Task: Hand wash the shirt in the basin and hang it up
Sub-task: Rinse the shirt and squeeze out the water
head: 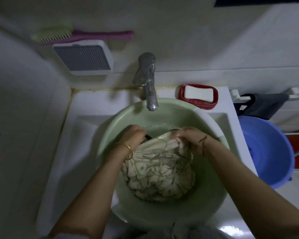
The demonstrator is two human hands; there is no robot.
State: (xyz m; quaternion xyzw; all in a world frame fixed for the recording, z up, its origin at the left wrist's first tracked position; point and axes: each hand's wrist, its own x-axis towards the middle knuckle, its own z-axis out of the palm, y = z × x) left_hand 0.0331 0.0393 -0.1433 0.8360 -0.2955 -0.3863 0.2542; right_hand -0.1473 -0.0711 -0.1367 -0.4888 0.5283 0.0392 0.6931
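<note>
The shirt (160,171) lies bunched and soaked in the pale green basin (164,219), its far edge gathered between our two hands. We judge we are in the middle of the washing: the cloth is wet through, but rinsing, wringing and hanging all remain, and we see no line or hanger.

Our left hand (134,137) has its grip curled round a fold of the cloth, and our right hand (191,138) pinches the bunched edge beside it, so both hold the shirt.

Largest around us is the white sink (86,128) that carries the basin, with tiled wall beyond the grip. To the right of the right hand, well apart, stands a blue bucket (267,152). Beyond both hands the metal tap (148,80) hangs over the basin and is not running. Beyond the left hand sit a ribbed white tray (84,57) and a pink brush (83,36); beyond the right, a bar of soap (198,94) in a red dish (214,100).
</note>
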